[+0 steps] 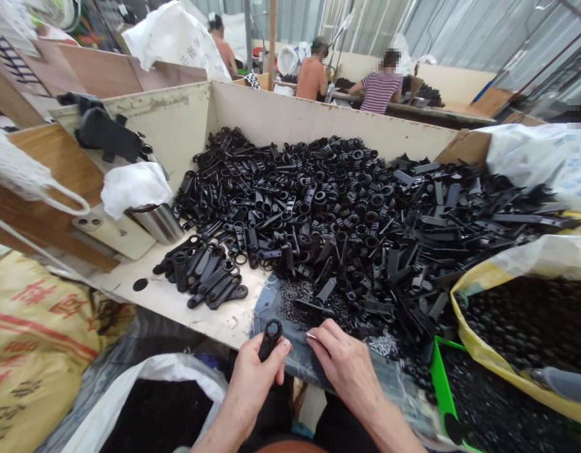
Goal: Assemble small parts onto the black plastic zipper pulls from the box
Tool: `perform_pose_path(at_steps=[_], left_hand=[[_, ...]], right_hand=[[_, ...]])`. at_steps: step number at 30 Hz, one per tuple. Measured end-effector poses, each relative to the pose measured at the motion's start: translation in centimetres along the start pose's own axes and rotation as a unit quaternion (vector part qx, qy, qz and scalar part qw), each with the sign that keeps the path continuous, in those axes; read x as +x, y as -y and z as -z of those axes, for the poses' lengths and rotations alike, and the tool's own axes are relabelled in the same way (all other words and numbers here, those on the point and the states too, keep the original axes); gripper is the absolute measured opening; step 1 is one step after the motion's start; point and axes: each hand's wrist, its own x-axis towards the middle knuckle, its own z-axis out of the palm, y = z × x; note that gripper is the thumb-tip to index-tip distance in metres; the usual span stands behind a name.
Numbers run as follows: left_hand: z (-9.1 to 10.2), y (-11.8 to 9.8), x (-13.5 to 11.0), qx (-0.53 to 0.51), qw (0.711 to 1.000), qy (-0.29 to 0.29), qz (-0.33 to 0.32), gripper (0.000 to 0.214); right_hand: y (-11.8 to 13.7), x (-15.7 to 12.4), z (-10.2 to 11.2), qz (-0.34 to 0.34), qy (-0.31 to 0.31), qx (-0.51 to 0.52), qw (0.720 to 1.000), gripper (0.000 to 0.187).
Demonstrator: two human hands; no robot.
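My left hand (pixel 259 371) is closed round a black plastic handle (pixel 270 336) whose ring-shaped end points up. Beside it, my right hand (pixel 344 362) pinches a small shiny metal piece (pixel 311 336), too small to name exactly. The two hands are a little apart at the bench's front edge. Just beyond them, small metal pins (pixel 294 299) lie scattered on a dark blue cloth (pixel 267 308). A second cluster of silvery pins (pixel 383 344) sits right of my right hand. Several similar black handles (pixel 214 277) lie in a group to the left.
A large heap of black plastic parts (pixel 318 189) fills the walled bench (pixel 328 113). At left stand a metal cup (pixel 160 223) and a phone (pixel 115 229). A white sack (pixel 101 409), a yellow-rimmed sack (pixel 464 296) and a green tray (pixel 444 384) flank me. People work behind.
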Motion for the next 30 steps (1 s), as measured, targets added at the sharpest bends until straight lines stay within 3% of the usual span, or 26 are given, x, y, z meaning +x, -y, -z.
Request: perform_pose_path(at_steps=[5, 8, 10, 15, 19, 25, 30], left_hand=[[0.1, 0.4, -0.1, -0.017, 1.000, -0.006, 0.015, 0.041], [0.0, 0.8, 0.1, -0.022, 1.000, -0.007, 0.016, 0.042], [0.0, 0.8, 0.2, -0.021, 1.000, -0.010, 0.011, 0.042], [0.2, -0.5, 0.6, -0.017, 1.000, -0.023, -0.014, 0.042], [0.7, -1.9, 1.0, -0.025, 0.999, -0.035, -0.033, 0.038], [0.9, -2.5, 0.4, -0.066, 0.995, -0.077, -0.010, 0.040], [1.5, -1.9, 0.1, -0.068, 0.994, -0.089, -0.002, 0.041]], right_hand=[[0.3, 0.4, 0.5, 0.018, 0.028, 0.012, 0.999, 0.035], [-0.2, 0.0, 0.9, 0.007, 0.006, 0.048, 0.999, 0.032], [-0.8, -0.6, 0.9, -0.004, -0.015, 0.014, 1.000, 0.036], [-1.7, -1.9, 0.8, 0.008, -0.001, -0.054, 0.999, 0.042], [-0.5, -0.9, 0.8, 0.020, -0.008, -0.039, 0.999, 0.043], [2.1, 2.2, -0.9, 0.037, 0.039, -0.067, 0.996, 0.045], [2.7, 0.9, -1.1, 0.085, 0.027, -0.046, 0.995, 0.040]])
